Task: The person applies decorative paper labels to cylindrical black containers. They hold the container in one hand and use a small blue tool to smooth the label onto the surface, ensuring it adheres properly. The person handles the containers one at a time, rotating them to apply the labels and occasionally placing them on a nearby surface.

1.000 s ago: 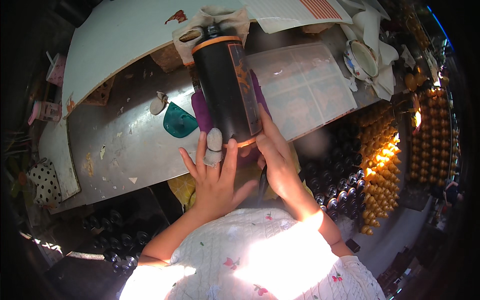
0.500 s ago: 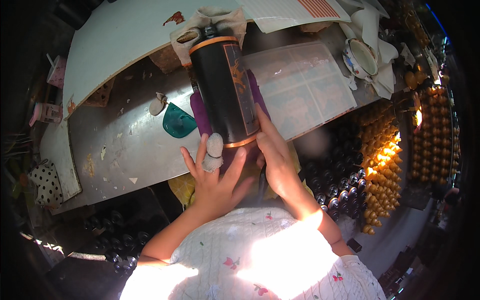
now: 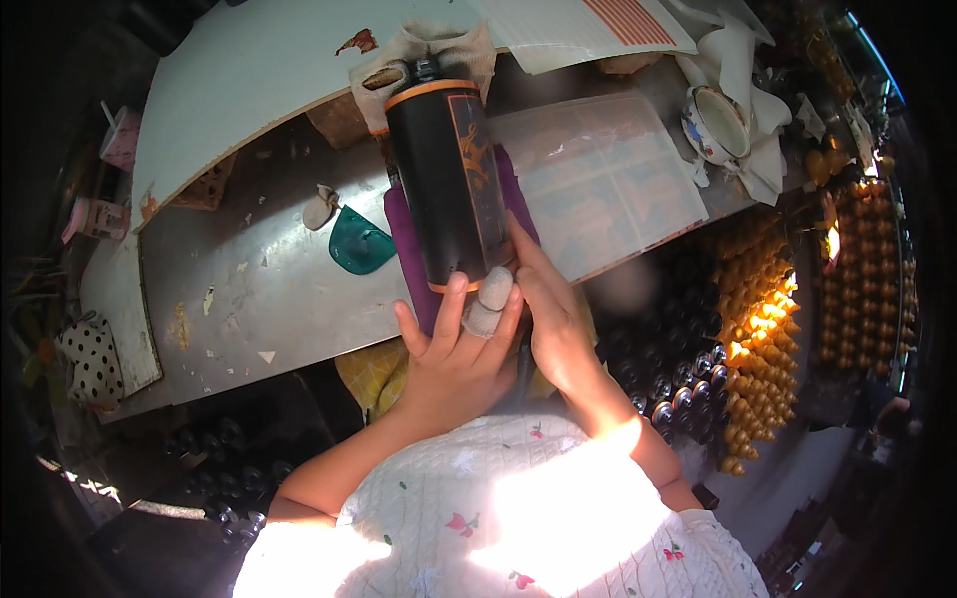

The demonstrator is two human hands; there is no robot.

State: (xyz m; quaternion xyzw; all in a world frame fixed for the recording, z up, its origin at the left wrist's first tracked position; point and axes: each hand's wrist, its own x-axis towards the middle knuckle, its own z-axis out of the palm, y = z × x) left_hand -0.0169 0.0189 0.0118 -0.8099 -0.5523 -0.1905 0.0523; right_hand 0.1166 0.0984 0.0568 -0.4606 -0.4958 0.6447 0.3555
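A black cylinder (image 3: 429, 189) with copper-coloured bands at its ends lies lengthwise before me, its near end toward my body. A dark panel with a golden pattern (image 3: 476, 159) runs along its right side. Purple padding (image 3: 404, 234) shows on both sides beneath it. My left hand (image 3: 454, 354) is at the near rim, fingers spread; one finger wears a grey cloth cover (image 3: 490, 299) and sits by the panel's lower end. My right hand (image 3: 551, 319) holds the cylinder's near right edge, index finger stretched along its side; its thumb is partly hidden.
A green flat scraper (image 3: 359, 242) and a small pale stone-like piece (image 3: 319, 209) lie on the metal table (image 3: 269, 299). To the right are a translucent sheet of prints (image 3: 598, 179) and an enamel bowl (image 3: 716, 125). Whitish cloth (image 3: 469, 45) surrounds the cylinder's far end.
My left hand has moved rightward along the near rim, bringing its covered finger from the cylinder's left edge to the panel's lower end. The right hand stays nearly in place.
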